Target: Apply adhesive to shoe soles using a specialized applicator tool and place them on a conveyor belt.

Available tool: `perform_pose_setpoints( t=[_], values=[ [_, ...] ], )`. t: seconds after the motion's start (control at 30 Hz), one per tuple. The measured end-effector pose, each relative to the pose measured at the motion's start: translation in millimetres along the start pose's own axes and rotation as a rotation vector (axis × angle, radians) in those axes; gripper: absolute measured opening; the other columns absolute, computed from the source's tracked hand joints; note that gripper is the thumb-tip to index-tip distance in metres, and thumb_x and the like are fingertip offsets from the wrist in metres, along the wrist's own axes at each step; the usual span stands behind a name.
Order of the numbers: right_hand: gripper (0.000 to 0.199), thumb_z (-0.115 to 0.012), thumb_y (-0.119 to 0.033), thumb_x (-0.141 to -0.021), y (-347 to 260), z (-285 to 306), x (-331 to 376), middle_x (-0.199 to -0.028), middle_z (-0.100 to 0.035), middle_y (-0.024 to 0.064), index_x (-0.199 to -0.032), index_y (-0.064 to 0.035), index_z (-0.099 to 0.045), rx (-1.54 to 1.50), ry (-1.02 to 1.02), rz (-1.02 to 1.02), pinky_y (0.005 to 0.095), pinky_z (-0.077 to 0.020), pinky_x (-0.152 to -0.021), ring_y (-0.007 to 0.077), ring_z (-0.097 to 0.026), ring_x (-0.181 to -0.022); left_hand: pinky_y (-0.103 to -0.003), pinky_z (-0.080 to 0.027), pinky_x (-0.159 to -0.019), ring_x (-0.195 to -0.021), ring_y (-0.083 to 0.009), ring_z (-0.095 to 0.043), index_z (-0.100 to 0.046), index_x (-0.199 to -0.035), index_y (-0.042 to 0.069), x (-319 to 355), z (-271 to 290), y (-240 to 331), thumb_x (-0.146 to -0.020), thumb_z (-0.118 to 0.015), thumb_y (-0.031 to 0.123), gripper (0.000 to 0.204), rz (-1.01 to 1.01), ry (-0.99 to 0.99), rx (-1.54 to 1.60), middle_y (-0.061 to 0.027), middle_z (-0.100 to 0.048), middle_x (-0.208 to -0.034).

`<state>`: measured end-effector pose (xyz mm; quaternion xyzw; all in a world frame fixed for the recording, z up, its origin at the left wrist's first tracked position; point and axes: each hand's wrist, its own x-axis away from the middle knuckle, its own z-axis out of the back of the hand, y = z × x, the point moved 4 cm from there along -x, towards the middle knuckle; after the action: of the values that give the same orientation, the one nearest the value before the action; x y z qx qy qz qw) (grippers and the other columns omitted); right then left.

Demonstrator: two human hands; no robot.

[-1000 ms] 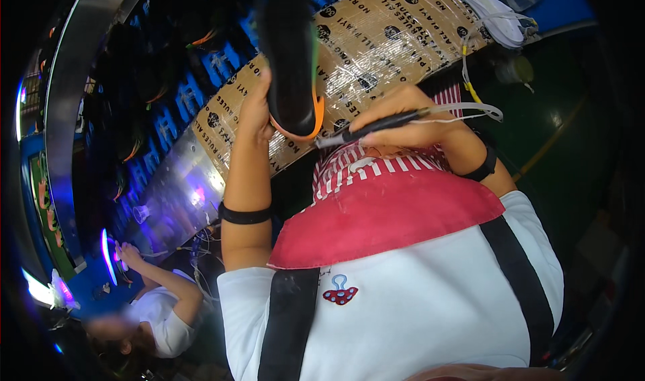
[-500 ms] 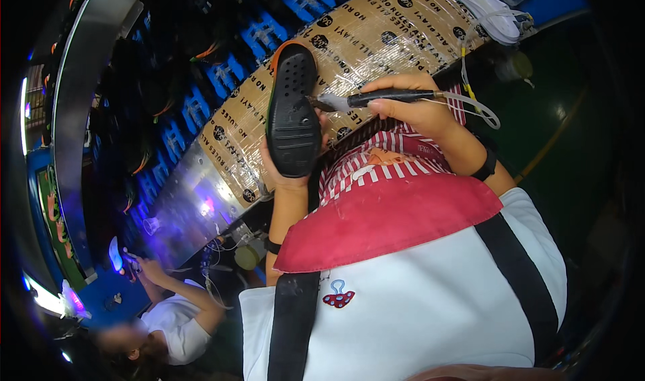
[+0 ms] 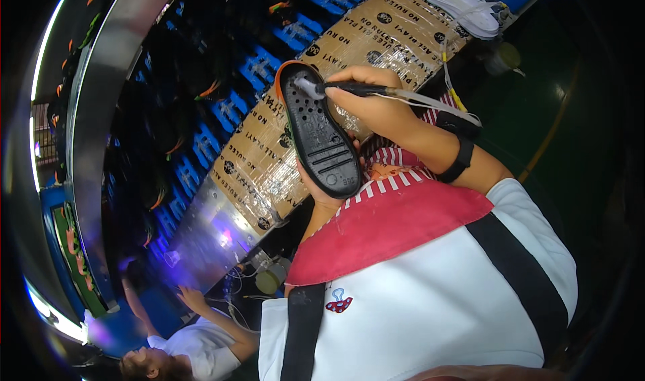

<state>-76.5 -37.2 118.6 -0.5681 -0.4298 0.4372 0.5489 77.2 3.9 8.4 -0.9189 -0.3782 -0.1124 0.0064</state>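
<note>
A black shoe sole (image 3: 322, 142) with an orange-edged toe lies tilted across my left hand (image 3: 312, 183). My palm supports it from below, and some fingertips curl round its right edge. Small round holes cover the sole's far half, and raised bars cross the near half. In my right hand (image 3: 376, 109) is a brush (image 3: 359, 87) with a black handle, gripped like a pen. Its pale bristles touch the holed part of the sole near the far end. A thin clear tube (image 3: 430, 104) trails from the handle's back end past my wrist.
Printed brown cardboard under clear wrap (image 3: 252, 159) covers the ledge before me. Beyond it stand blue racks (image 3: 259, 65) with dark items. A white shoe (image 3: 460, 8) lies at upper right. A co-worker (image 3: 201, 347) reaches forward at lower left.
The brush has moved from the sole's right edge to its far, holed end. My left hand and the sole have shifted right and nearer, the sole tilting. The co-worker's arms have changed position.
</note>
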Motion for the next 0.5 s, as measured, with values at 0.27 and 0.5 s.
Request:
perform_pose_setpoints(
  t=[0.27, 0.5],
  values=[
    [0.021, -0.065, -0.013, -0.074, 9, -23, -10, -0.079, -0.063, 0.0159, -0.090, -0.0009, -0.062, 0.506, 0.085, 0.500, 0.0303, -0.0479, -0.061, 0.0243, -0.063, -0.070, -0.047, -0.044, -0.087, -0.108, -0.0337, -0.049, -0.037, -0.129, 0.004, -7, -9, -7, -0.076, -0.036, 0.069, 0.085, 0.056, -0.122, 0.034, -0.0208, -0.044, -0.124],
    [0.018, -0.065, -0.016, -0.071, -1, -27, -2, -0.072, -0.062, 0.0141, -0.083, -0.0032, -0.063, 0.148, -0.161, 0.467, 0.0336, -0.0470, -0.058, 0.0277, -0.061, -0.065, -0.047, -0.044, -0.087, -0.108, -0.0340, -0.049, -0.036, -0.129, 0.004, -7, -6, -2, -0.076, -0.036, 0.069, 0.085, 0.037, -0.135, 0.040, -0.0209, -0.045, -0.123]
  ],
)
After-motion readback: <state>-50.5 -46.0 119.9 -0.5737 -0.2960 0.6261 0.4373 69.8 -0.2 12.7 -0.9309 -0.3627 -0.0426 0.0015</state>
